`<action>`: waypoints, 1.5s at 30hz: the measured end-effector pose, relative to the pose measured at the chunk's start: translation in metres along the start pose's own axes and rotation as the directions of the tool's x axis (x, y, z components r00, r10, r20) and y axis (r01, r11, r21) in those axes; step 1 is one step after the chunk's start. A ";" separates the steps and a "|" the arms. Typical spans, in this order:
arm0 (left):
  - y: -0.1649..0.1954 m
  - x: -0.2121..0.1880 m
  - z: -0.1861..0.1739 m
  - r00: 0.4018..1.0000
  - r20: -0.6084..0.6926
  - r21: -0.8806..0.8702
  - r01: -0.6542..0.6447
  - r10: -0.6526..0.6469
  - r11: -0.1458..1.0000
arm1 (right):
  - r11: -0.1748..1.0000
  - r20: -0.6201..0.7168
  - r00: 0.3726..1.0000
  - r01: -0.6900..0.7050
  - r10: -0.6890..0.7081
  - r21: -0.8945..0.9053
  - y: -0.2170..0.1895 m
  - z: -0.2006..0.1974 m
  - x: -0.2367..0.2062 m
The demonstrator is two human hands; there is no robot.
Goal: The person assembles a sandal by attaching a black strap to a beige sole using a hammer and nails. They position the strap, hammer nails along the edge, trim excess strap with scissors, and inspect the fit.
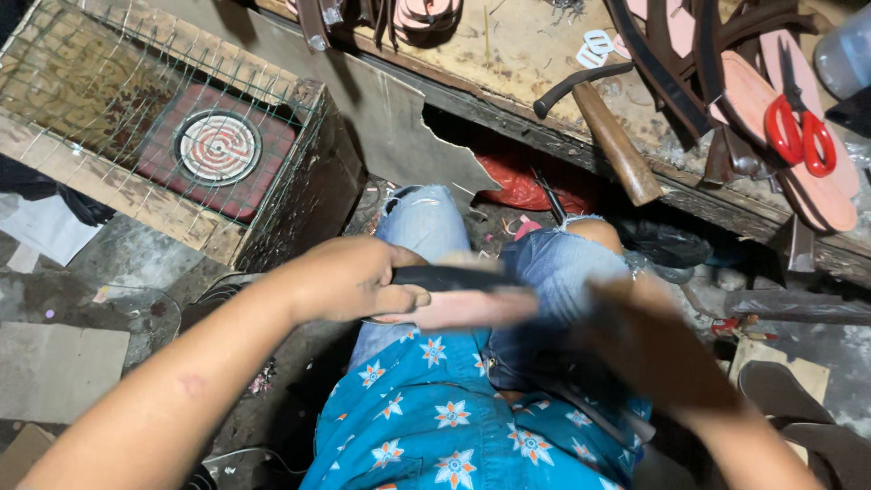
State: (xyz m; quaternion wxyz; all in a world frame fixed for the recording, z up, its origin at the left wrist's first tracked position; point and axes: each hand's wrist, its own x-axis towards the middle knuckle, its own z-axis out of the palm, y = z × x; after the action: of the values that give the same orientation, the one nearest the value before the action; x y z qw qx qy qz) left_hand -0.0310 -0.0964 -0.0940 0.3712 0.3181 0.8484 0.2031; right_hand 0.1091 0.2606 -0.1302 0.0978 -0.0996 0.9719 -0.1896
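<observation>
My left hand (349, 277) grips one end of a flat pink sandal sole with a dark upper face (472, 295), held across my lap over blue jeans. My right hand (658, 349) is blurred by motion at the sole's other end, and a dark strap-like piece hangs below it toward my shirt. Whether the right hand holds the sole or the strap I cannot tell exactly.
A wooden crate under wire mesh (181, 127) holds a red electric coil stove (218, 147) at left. On the bench at the back lie a wooden-handled hammer (610, 127), red-handled scissors (800, 127), pink soles (817, 181) and dark straps (671, 63).
</observation>
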 end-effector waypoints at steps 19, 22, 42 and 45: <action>0.008 0.150 0.055 0.862 -0.506 -0.821 -0.472 -0.026 0.321 | 0.697 -0.324 0.822 -0.120 0.469 0.707 0.056 0.010 0.045; 0.017 0.181 0.049 0.930 -0.334 -0.881 -0.366 0.156 0.299 | 0.739 -0.267 0.873 -0.144 0.408 0.658 0.054 0.024 -0.002; 0.064 0.235 0.085 0.957 -0.238 -0.771 -0.291 0.168 0.566 | 0.894 -0.446 0.814 -0.187 0.374 0.408 0.090 0.060 -0.066; 0.062 0.238 0.085 0.963 -0.228 -0.799 -0.268 0.142 0.539 | 0.748 -0.628 0.651 0.137 0.426 0.649 0.093 0.074 -0.052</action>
State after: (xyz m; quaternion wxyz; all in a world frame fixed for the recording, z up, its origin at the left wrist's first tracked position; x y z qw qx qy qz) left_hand -0.0668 0.1216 -0.2322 0.3915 0.1910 0.6354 0.6376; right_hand 0.1612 0.3311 -0.2261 -0.2645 0.1112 0.8004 -0.5263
